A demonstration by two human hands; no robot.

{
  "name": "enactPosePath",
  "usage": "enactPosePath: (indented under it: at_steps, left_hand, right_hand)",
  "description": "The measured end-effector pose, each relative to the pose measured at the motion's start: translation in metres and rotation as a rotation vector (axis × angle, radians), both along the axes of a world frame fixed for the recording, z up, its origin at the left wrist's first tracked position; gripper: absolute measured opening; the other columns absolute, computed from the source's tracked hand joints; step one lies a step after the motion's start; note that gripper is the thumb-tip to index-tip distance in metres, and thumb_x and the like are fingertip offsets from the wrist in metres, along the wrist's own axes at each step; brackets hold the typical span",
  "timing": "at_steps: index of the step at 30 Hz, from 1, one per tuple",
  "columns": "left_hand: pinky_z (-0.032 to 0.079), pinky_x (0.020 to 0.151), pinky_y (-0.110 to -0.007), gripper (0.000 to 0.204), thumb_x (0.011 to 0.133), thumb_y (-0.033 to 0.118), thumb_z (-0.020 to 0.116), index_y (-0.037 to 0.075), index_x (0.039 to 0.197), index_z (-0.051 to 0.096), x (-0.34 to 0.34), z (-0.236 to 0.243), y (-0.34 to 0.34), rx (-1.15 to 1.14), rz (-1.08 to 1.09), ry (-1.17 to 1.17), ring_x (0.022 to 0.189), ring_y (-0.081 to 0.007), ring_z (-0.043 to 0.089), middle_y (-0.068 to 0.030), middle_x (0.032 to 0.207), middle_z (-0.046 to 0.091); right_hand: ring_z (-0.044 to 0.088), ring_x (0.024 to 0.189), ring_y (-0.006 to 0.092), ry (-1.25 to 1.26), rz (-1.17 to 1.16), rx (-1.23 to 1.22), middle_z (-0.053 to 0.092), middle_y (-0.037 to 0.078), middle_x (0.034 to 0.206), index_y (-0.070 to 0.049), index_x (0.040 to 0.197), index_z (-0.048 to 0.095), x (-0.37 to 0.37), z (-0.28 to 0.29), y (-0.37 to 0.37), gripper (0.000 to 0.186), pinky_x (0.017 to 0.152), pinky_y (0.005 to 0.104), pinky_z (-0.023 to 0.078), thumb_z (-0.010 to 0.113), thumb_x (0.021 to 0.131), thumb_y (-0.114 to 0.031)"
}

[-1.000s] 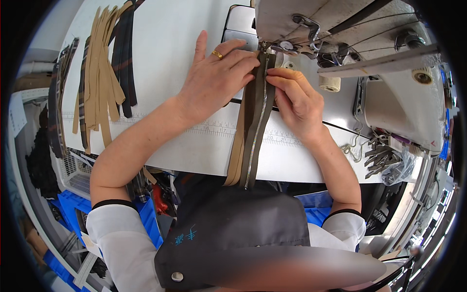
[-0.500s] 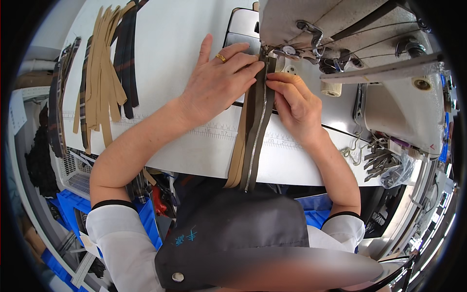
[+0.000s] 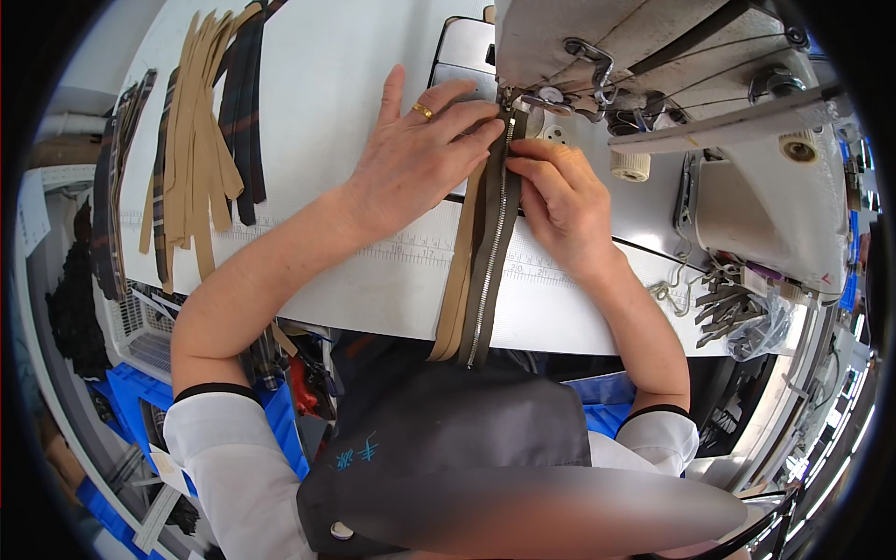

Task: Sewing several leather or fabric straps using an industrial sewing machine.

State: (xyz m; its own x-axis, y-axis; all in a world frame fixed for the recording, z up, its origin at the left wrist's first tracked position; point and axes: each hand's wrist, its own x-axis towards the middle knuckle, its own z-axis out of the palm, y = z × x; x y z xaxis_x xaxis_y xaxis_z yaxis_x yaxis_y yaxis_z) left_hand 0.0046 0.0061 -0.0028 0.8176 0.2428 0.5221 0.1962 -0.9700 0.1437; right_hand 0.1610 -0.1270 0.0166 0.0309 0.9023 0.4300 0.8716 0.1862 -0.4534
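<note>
A long dark olive zipper [image 3: 492, 261] with silver teeth runs from the sewing machine's needle area down over the table's front edge. Beneath its left side lies a tan fabric strip [image 3: 456, 280]. My left hand [image 3: 420, 154], with a gold ring, rests flat with fingers apart, fingertips on the zipper's left edge close to the presser foot [image 3: 509, 98]. On the other side my right hand [image 3: 563, 196] pinches the zipper's right edge between thumb and forefinger. The machine head covers part of the stitching point.
The sewing machine [image 3: 653, 56] overhangs at upper right, with a thread guide bar [image 3: 728, 131]. Tan strips [image 3: 196, 140] and dark plaid strips [image 3: 245, 121] lie at far left. Short olive pieces [image 3: 733, 303] and a clear plastic bag [image 3: 761, 331] sit at right. A white basket [image 3: 145, 327] stands lower left.
My right hand has shifted very slightly left along with the zipper. My left hand stays nearly in place.
</note>
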Motion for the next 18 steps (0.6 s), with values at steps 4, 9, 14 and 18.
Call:
enactPosePath:
  at_steps: [4,9,14,18]
  left_hand:
    - [0.02,0.102,-0.066,0.025,0.083,0.018,0.063,0.012,0.107,0.067,-0.005,-0.004,0.005,0.037,-0.009,-0.039,0.122,-0.0172,0.045,0.0065,0.116,0.058]
    - [0.024,0.1,-0.066,0.025,0.085,0.024,0.063,0.013,0.108,0.067,0.002,0.002,0.001,0.023,-0.038,0.088,0.122,-0.0178,0.046,0.0062,0.117,0.059]
    - [0.029,0.099,-0.064,0.027,0.085,0.026,0.064,0.012,0.108,0.066,-0.009,0.009,-0.004,-0.028,-0.02,0.089,0.123,-0.0213,0.044,0.0029,0.115,0.059]
    - [0.033,0.094,-0.064,0.029,0.082,0.03,0.067,0.013,0.105,0.066,-0.055,0.045,-0.016,-0.073,-0.064,0.021,0.124,-0.0231,0.044,0.0012,0.12,0.058]
  right_hand:
    - [0.059,0.102,0.0286,-0.091,0.018,-0.034,0.064,0.009,0.113,-0.004,0.095,0.065,-0.003,0.005,0.001,0.023,0.086,0.0365,0.046,0.063,0.074,0.003]
    - [0.058,0.103,0.0292,-0.334,0.038,0.043,0.061,0.011,0.118,-0.006,0.108,0.067,-0.006,0.004,-0.01,0.033,0.083,0.0386,0.047,0.071,0.077,-0.015]
    - [0.057,0.104,0.0269,-0.387,-0.003,0.03,0.061,0.009,0.119,-0.007,0.112,0.068,-0.013,0.003,-0.009,0.039,0.087,0.0381,0.044,0.074,0.077,-0.021]
    - [0.058,0.102,0.0272,-0.359,-0.007,0.024,0.062,0.009,0.118,-0.007,0.112,0.068,-0.011,0.002,-0.007,0.039,0.086,0.0387,0.044,0.075,0.075,-0.02]
